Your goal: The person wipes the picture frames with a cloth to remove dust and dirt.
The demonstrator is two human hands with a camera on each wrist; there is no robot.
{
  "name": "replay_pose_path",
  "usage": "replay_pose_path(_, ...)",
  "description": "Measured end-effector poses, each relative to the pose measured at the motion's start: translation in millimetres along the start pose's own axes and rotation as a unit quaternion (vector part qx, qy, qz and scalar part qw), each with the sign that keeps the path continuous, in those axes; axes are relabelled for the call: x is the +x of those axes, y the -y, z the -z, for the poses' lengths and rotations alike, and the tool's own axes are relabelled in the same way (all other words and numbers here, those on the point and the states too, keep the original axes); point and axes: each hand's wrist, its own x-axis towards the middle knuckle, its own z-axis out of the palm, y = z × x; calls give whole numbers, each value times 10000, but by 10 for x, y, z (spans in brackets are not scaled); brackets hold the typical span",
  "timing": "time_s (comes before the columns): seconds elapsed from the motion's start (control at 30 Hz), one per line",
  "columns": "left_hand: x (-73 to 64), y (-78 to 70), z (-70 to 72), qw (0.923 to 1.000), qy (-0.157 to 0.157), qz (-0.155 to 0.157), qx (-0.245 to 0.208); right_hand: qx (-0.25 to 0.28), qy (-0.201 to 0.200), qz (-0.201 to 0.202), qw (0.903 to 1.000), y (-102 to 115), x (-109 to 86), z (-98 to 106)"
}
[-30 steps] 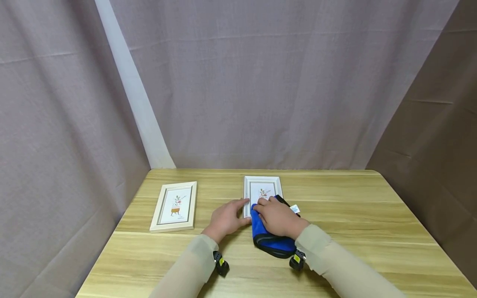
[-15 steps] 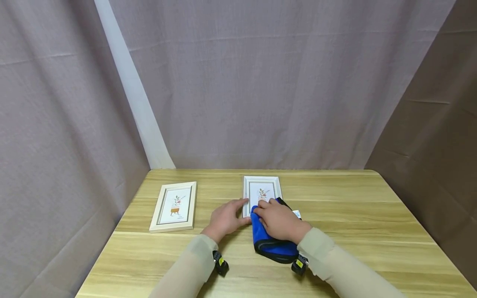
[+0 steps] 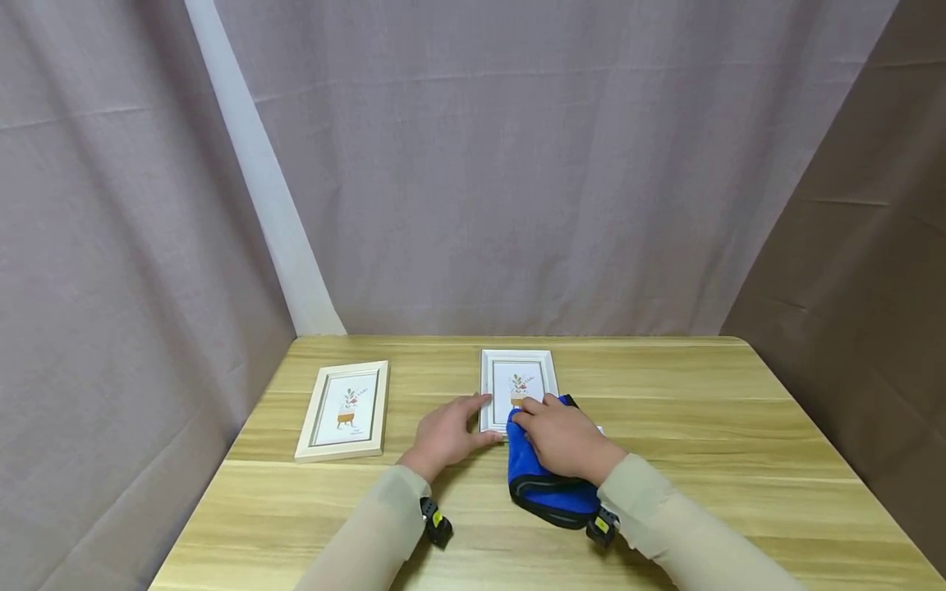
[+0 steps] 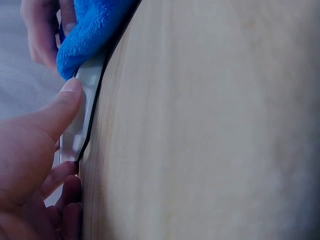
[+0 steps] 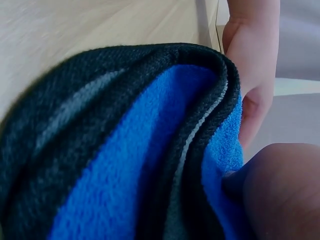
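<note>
A white picture frame (image 3: 487, 377) with a plant print lies flat at the middle of the table. My left hand (image 3: 447, 435) holds its near left corner, the thumb along the near edge and the fingers at the left side. In the left wrist view the thumb (image 4: 65, 107) presses the frame's edge (image 4: 90, 80). My right hand (image 3: 565, 439) grips a folded blue cloth (image 3: 526, 464) with black edging, over the near right part of the frame. That part of the print is hidden. In the right wrist view the cloth (image 5: 135, 155) hangs in folds below the hand.
A second, cream picture frame (image 3: 378, 410) with a similar print lies to the left on the wooden table (image 3: 702, 460). Grey curtains (image 3: 473, 164) stand behind the table and at its sides. Each wrist wears a small black camera.
My right hand has slid the cloth slightly right and toward me, uncovering more of the print. My left hand stays at the frame's corner.
</note>
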Motion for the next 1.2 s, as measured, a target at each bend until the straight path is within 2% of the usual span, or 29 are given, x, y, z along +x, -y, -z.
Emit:
replay_pose_path(0.57, 2, -4, -35, 9999, -16, 30, -128, 152, -431, 171, 9988, -150, -231, 9)
replay_pose_path(0.8, 4, 18, -35, 10000, -28, 57, -68, 136, -634, 201, 9977, -135, -238, -27)
replay_pose_path(0.97, 0, 37, -50, 9999, 34, 145, -78, 98, -545, 176, 9983, -105, -251, -76)
replay_pose_path(1.2, -8, 38, -55, 9998, -65, 105, -128, -37, -607, 256, 9978, -43, -312, -118)
